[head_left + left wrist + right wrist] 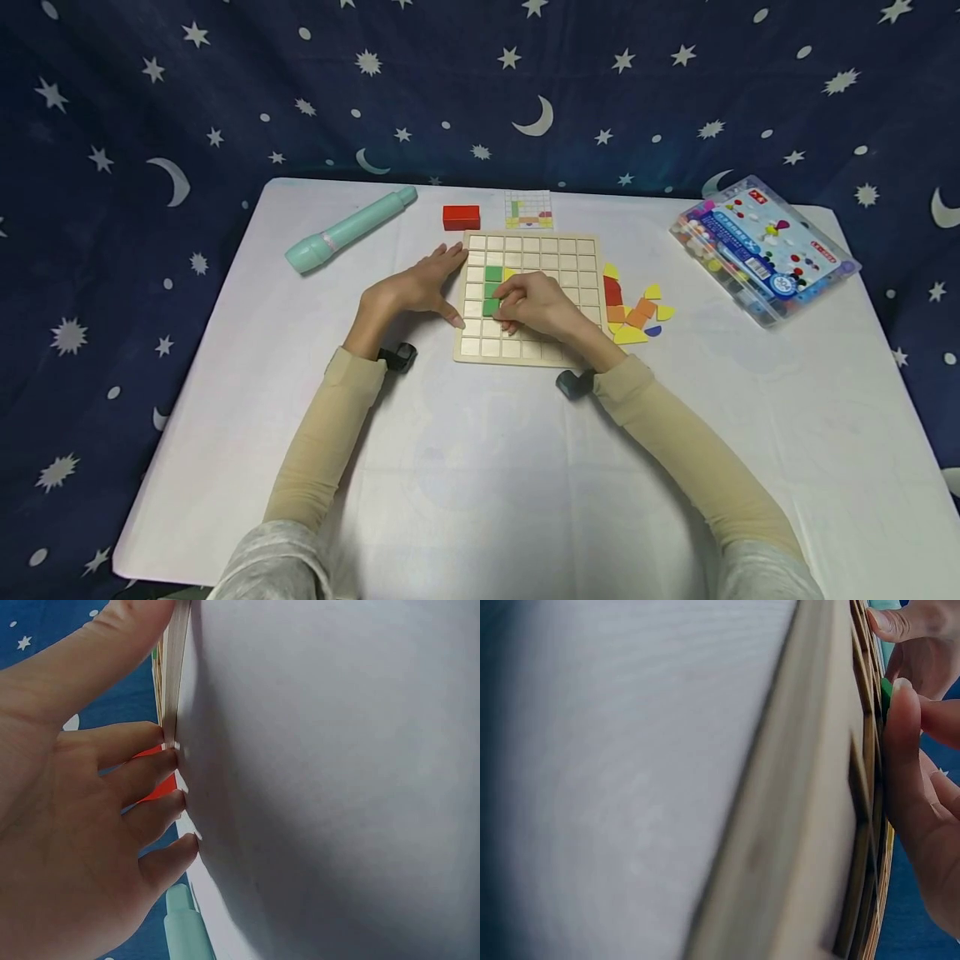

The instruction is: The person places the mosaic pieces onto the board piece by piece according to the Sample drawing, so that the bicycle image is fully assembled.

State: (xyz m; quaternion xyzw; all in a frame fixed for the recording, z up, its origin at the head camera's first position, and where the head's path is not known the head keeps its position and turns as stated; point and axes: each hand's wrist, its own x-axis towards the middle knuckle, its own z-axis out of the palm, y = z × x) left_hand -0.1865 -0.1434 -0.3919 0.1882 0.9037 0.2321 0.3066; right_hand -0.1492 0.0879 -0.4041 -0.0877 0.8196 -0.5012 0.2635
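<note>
A wooden grid board [480, 352] lies on the table, with a column of green square tiles [492, 288] in its left part and some yellow [509, 273] beside it. My right hand [536, 304] is over the board, pinching a green tile [886, 691] between thumb and fingers at the column's lower end; its fingers partly cover it. Along the board's left edge, my left hand [417, 285] rests with thumb and fingers spread, touching the rim. The left wrist view shows those fingers [154, 769] extended against the board's side.
Loose red, orange, yellow and blue pieces [637, 313] lie right of the board. Behind it are a red block [461, 218] and a pattern card [528, 209]. A mint-green cylinder [348, 230] lies back left, a clear plastic case [765, 250] back right.
</note>
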